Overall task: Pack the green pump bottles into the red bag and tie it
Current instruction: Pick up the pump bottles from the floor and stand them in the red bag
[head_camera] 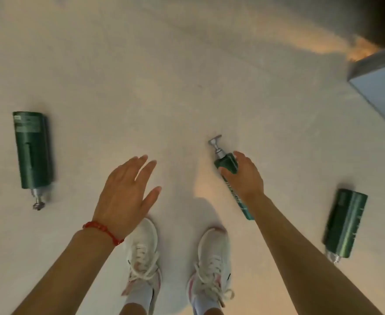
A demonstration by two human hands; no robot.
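Three green pump bottles with silver pumps are in view above a pale floor. My right hand (243, 176) is closed around the upper body of the middle bottle (226, 165), whose pump points away from me. My left hand (127, 194) hovers with fingers spread and nothing in it, a red bead bracelet on its wrist. A second bottle (33, 148) lies on the floor at the left, pump toward me. The third bottle (344, 223) lies at the right, pump toward me and partly cut by blur. No red bag is in view.
My two white sneakers (143, 251) stand on the pale floor (164, 87) just below the hands. A grey-blue box or furniture corner (382, 87) juts in at the upper right, with a dark area behind it.
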